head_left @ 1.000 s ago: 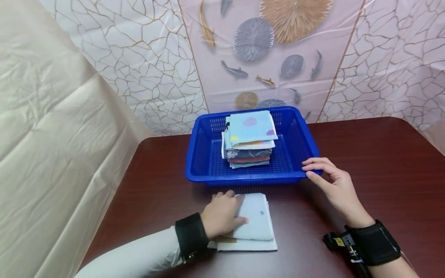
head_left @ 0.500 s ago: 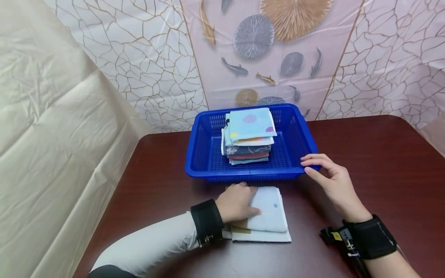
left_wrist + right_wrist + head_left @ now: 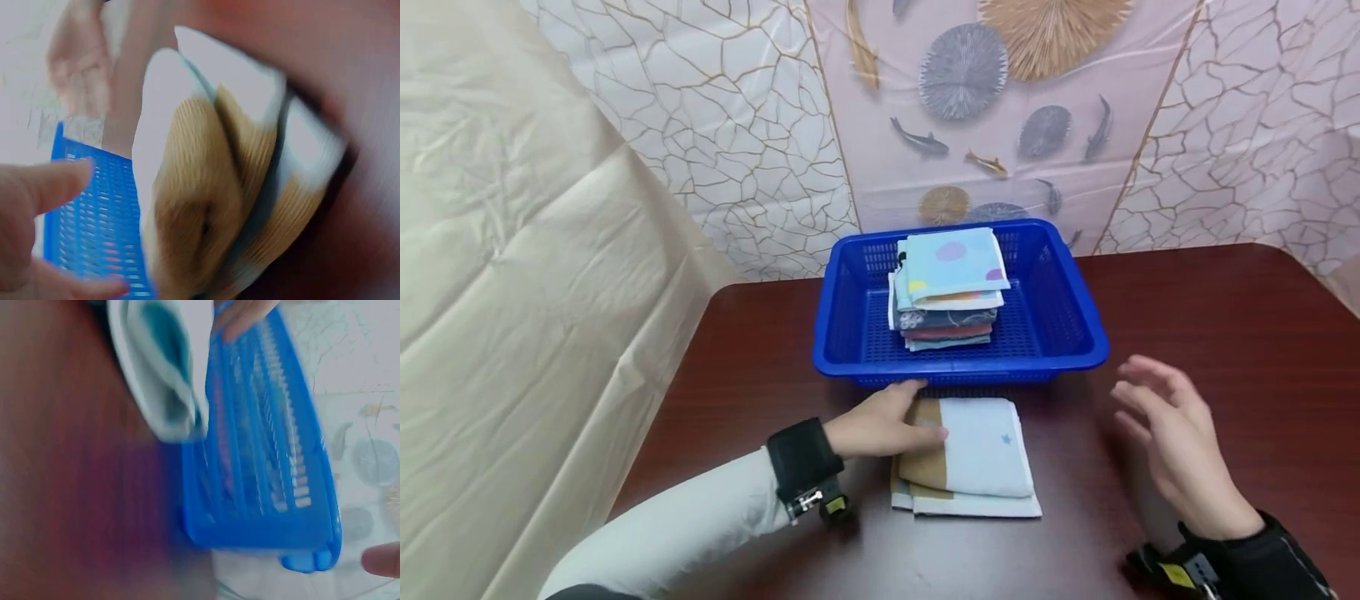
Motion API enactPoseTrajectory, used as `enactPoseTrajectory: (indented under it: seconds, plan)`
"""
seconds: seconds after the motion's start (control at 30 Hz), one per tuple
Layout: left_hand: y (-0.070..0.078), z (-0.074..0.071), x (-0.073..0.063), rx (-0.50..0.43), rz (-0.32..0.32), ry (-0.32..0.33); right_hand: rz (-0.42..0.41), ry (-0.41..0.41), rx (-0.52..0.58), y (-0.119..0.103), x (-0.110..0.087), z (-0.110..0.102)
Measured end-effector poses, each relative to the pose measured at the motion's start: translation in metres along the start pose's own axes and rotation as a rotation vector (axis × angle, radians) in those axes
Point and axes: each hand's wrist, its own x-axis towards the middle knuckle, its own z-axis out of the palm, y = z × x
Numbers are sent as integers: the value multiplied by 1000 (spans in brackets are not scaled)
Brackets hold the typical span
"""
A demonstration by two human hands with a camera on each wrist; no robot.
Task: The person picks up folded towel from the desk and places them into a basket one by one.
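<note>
A folded white and tan towel (image 3: 985, 450) with a small blue star lies on the table before the basket. My left hand (image 3: 883, 421) is at its left edge, fingers extended and thumb over the tan band. In the left wrist view the thumb and fingers stand apart, beside the towel's folded layers (image 3: 200, 181). My right hand (image 3: 1176, 442) is off the basket's front right corner, fingers loosely bent and holding nothing. A blue plastic basket (image 3: 958, 367) holds a stack of folded towels (image 3: 955, 267), a light blue one with coloured spots on top.
The dark reddish-brown table (image 3: 752, 350) extends to both sides of the basket. A patterned sheet (image 3: 760, 150) hangs close behind it, and a cream cloth (image 3: 565, 250) drapes along the left side.
The left hand slid the folded towel right and a little back, then drew left, uncovering its tan band. My right hand let go of the basket rim and moved right and nearer.
</note>
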Motion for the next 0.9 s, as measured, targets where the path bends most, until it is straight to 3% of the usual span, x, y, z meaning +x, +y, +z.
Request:
enactPoseTrajectory:
  seconds: [0.07, 0.17, 0.27, 0.37, 0.5, 0.7, 0.9]
  plan:
    - [-7, -2, -7, -279, -90, 4, 193, -161, 54, 4, -1, -9]
    - [-14, -2, -17, -675, -254, 62, 444, -438, 146, 8, 1, -16]
    - [-18, 1, -25, -882, -374, 111, 604, -607, 248, 8, 5, -18]
    - [-21, 3, -30, -942, -417, 114, 680, -654, 275, 7, 9, -15]
    - [-27, 7, -32, -924, -413, 99, 724, -669, 247, 13, 11, -7]
    - [-30, 22, -20, -923, -385, 42, 698, -625, 135, 32, 11, 14]
    - [-25, 38, -4, -987, -312, -44, 661, -651, 197, 45, 4, 41]
